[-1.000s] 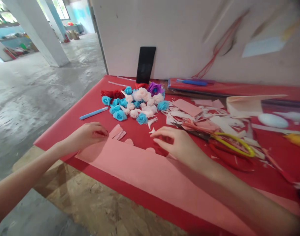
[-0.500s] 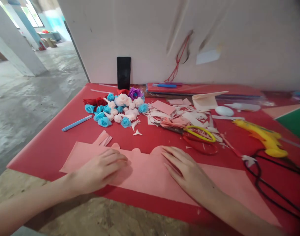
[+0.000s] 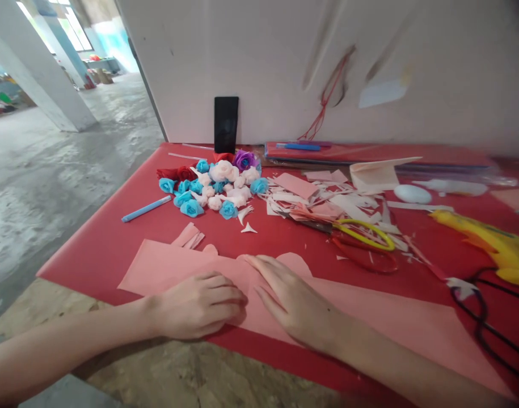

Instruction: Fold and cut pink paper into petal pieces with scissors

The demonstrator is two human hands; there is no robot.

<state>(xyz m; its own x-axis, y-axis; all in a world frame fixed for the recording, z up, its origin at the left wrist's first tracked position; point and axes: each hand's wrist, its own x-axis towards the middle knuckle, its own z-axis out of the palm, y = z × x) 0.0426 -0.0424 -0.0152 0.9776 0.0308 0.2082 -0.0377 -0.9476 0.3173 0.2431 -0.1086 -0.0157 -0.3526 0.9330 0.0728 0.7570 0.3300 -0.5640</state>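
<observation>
A long pink paper sheet (image 3: pixel 370 306) lies along the front of the red table, with rounded pink pieces (image 3: pixel 294 263) showing at its far edge. My left hand (image 3: pixel 203 303) rests on the sheet with its fingers curled together; whatever may be under them is hidden. To its right, my right hand (image 3: pixel 285 294) lies flat on the paper, thumb apart from the fingers, fingertips at the far edge over a rounded piece. Folded pink strips (image 3: pixel 189 235) stick out behind the sheet's left part.
Paper roses (image 3: pixel 223 170), a blue pen (image 3: pixel 146 209) and a phone (image 3: pixel 226 124) are at the back left. Paper scraps (image 3: pixel 327 198), scissors (image 3: pixel 365 234), a yellow glue gun (image 3: pixel 484 238) and its black cord are to the right.
The view has turned slightly right. My right hand has moved left over the sheet, closer to my left hand, uncovering the large rounded piece. My left hand's fingers are more curled.
</observation>
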